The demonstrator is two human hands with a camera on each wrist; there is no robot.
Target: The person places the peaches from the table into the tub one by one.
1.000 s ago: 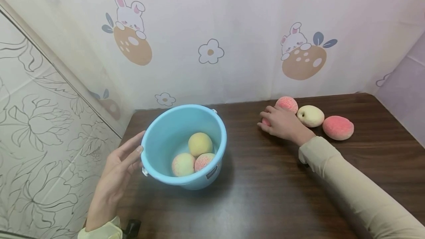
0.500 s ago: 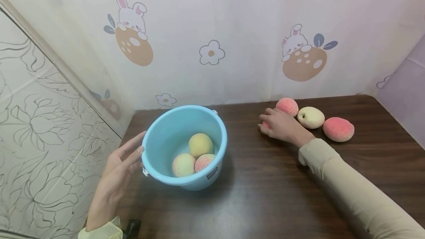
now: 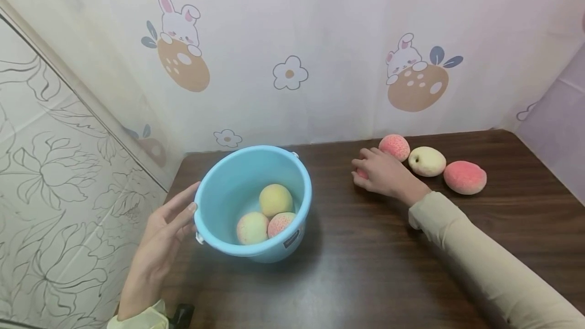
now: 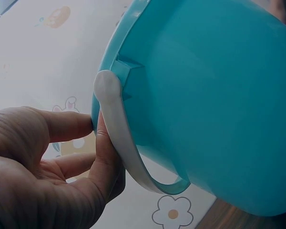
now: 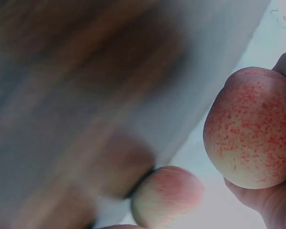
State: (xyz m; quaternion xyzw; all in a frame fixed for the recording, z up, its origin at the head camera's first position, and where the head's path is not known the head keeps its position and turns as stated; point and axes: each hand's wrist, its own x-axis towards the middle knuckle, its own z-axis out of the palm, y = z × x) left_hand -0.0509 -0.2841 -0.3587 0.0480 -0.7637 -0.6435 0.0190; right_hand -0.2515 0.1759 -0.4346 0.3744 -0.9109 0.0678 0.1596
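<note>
A light blue bucket [image 3: 233,182] stands tilted toward me on the left half of the table, with a yellow peach [image 3: 275,200] and two pink-speckled peaches [image 3: 253,228] inside. My left hand [image 3: 157,237] pinches its rim between thumb and fingers; the left wrist view shows the fingers behind the white handle [image 4: 126,148]. At the right back, my right hand [image 3: 388,172] grips a pink-speckled peach [image 5: 252,131], mostly hidden under the fingers in the head view. Beside that hand lie a pink peach [image 3: 394,147], a pale yellow one [image 3: 427,161] and a deeper pink one [image 3: 465,177].
The dark wooden table [image 3: 347,268] ends against a patterned cloth wall [image 3: 338,65] behind. A flower-printed panel [image 3: 55,182] borders it on the left. A black strap [image 3: 183,315] shows at my left cuff.
My right hand has shifted slightly left with the peach in its fingers. The left hand and the bucket stay where they were.
</note>
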